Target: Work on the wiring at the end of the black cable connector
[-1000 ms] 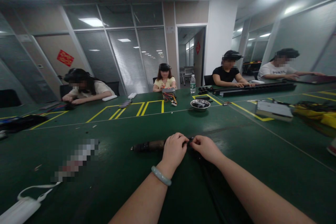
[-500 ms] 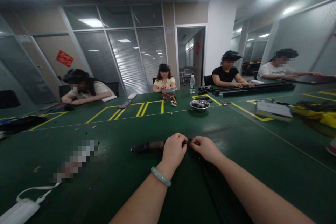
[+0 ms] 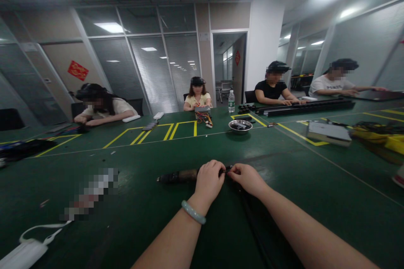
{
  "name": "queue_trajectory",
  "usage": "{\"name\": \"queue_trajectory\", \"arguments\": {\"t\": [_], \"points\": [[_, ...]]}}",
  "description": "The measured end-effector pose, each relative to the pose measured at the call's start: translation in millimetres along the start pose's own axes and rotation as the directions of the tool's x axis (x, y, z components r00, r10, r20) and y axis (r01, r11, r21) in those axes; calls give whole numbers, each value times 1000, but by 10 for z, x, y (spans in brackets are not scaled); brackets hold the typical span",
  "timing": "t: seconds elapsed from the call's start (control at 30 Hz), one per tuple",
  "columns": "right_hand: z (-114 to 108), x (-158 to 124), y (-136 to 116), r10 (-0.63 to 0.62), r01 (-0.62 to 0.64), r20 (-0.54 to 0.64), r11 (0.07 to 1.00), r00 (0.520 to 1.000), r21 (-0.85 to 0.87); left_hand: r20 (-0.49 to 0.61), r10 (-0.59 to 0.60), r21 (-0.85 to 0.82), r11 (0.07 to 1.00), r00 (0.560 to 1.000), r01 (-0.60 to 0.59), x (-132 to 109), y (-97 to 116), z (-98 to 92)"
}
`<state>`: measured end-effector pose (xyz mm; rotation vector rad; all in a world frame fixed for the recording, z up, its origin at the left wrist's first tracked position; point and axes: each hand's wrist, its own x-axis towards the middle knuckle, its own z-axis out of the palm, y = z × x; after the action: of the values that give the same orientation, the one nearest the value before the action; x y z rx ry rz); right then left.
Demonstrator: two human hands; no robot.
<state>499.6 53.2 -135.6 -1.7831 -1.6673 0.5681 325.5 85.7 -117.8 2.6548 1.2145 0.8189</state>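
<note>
A dark cylindrical tool that looks like an electric screwdriver (image 3: 178,176) lies crosswise on the green table, its narrow tip to the left. My left hand (image 3: 211,178), with a pale green bangle (image 3: 193,212) on the wrist, is closed over its rear end and hides that part. Close by on the right, my right hand (image 3: 248,178) pinches a small dark piece (image 3: 228,169) at the tool's rear, where the fingertips of both hands nearly meet. The fingers cover most of this piece, so its kind is unclear.
Beyond my hands stand a metal bowl (image 3: 240,126) with dark parts and a water bottle (image 3: 231,101). A white box (image 3: 329,133) lies right; a white strapped object (image 3: 25,254) lies front left. Several people sit around the table, one (image 3: 197,97) behind coloured wires (image 3: 205,117).
My fingers have shifted only very slightly at the tool's rear end. Everything else looks the same.
</note>
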Motion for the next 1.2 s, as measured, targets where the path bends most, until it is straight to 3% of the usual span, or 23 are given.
{"name": "queue_trajectory", "arguments": {"t": [1.2], "points": [[-27,-21,-17,-28,29,-16,999,999,24,-5,13,-4,1000,1000,-13,3,-23,32]]}}
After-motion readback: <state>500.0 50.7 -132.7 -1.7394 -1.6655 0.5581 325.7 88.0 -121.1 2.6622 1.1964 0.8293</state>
